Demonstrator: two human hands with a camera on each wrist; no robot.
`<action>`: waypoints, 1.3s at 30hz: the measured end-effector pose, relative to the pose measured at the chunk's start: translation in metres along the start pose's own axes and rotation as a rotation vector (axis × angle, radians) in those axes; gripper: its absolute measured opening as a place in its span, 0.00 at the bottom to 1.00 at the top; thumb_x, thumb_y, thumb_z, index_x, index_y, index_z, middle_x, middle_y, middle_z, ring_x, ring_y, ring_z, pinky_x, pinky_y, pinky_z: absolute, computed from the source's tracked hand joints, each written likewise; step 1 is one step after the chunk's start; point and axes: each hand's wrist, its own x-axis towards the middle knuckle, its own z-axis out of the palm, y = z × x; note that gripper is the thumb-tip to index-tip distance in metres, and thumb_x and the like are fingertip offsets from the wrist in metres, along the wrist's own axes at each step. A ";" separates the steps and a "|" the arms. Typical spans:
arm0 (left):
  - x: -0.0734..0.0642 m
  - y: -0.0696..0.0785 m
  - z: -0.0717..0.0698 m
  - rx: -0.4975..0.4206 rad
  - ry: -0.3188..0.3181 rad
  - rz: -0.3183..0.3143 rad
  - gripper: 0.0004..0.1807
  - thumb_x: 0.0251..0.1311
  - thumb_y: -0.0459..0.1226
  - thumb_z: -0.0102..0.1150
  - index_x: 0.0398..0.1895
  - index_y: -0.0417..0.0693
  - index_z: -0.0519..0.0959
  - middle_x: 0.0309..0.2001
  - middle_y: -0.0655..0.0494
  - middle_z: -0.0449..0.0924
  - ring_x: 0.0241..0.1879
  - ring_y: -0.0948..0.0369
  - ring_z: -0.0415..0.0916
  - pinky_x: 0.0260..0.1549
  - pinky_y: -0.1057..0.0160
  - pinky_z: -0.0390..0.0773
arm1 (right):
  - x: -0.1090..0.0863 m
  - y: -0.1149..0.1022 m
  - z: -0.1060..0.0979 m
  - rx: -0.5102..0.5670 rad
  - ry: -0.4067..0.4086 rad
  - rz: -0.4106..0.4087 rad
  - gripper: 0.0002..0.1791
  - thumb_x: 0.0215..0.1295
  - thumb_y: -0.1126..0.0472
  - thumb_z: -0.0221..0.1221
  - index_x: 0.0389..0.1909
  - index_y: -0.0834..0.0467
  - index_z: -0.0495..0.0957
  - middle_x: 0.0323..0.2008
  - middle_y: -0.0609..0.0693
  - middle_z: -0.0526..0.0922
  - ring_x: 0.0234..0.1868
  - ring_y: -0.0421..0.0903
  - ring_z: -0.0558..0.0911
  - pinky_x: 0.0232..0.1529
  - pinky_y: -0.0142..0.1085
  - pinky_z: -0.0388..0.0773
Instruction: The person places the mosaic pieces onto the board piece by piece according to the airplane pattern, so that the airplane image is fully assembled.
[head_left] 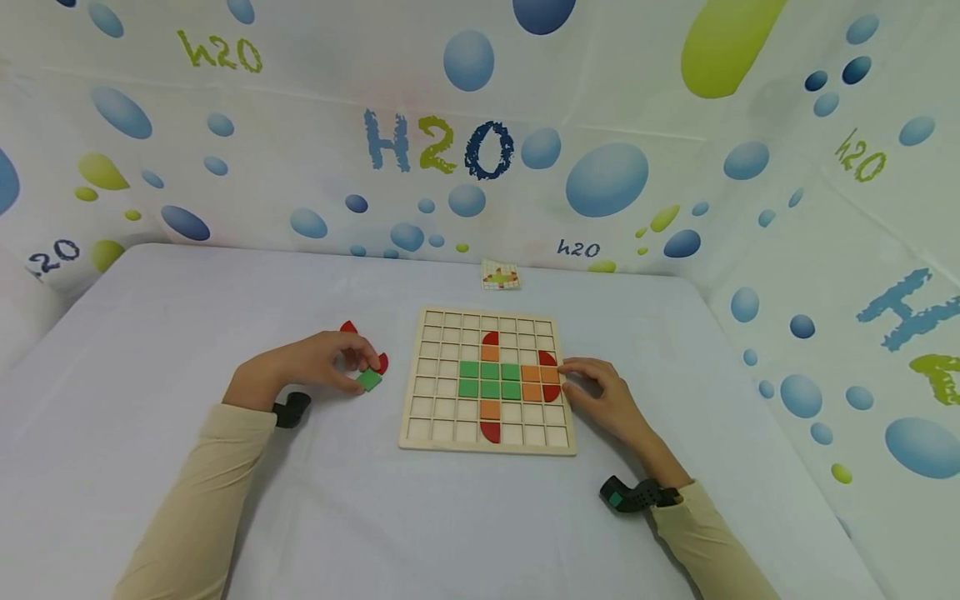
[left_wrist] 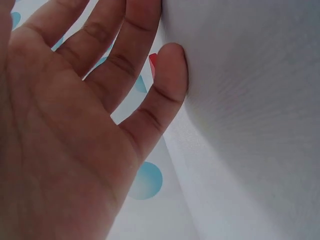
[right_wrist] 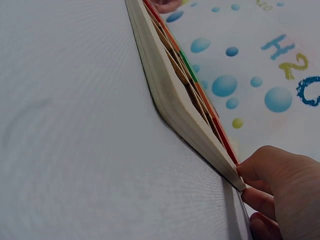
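Left of the wooden grid board (head_left: 442, 432), my left hand (head_left: 318, 357) pinches a green square tile (head_left: 369, 380) between thumb and fingers, low over the table. Red quarter-round pieces lie beside it, one (head_left: 383, 363) close to the tile and another (head_left: 348, 327) behind the hand. In the left wrist view the hand (left_wrist: 75, 125) hides the tile. At the board's right edge, my right hand (head_left: 606, 400) rests thumb and fingertips against the rim. The right wrist view has these fingertips (right_wrist: 241, 170) right on the edge.
Green tiles (head_left: 489, 379), orange tiles (head_left: 530, 382) and red rounded pieces (head_left: 490, 432) fill some of the board's cells. Behind the board lies a small pattern card (head_left: 500, 275). A printed curtain (head_left: 300, 125) closes off the table's back and right.
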 end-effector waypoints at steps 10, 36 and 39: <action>0.001 0.001 0.002 0.026 0.000 0.007 0.16 0.50 0.33 0.72 0.44 0.45 0.82 0.38 0.58 0.77 0.42 0.58 0.71 0.45 0.58 0.75 | 0.001 0.002 0.000 0.004 0.003 -0.004 0.15 0.66 0.63 0.61 0.53 0.59 0.80 0.60 0.58 0.76 0.67 0.57 0.64 0.65 0.56 0.61; 0.016 0.010 0.016 0.045 0.045 0.078 0.13 0.50 0.35 0.72 0.38 0.42 0.81 0.35 0.59 0.81 0.36 0.62 0.75 0.40 0.63 0.77 | -0.001 -0.002 -0.001 -0.005 0.002 -0.003 0.16 0.66 0.63 0.61 0.54 0.59 0.80 0.60 0.58 0.75 0.67 0.58 0.64 0.64 0.56 0.62; 0.019 0.013 0.017 0.034 0.041 0.067 0.13 0.50 0.35 0.72 0.39 0.43 0.81 0.35 0.59 0.80 0.35 0.62 0.74 0.39 0.63 0.77 | -0.001 -0.002 -0.001 -0.007 0.002 -0.002 0.16 0.66 0.63 0.61 0.54 0.59 0.80 0.60 0.58 0.76 0.67 0.58 0.64 0.64 0.56 0.62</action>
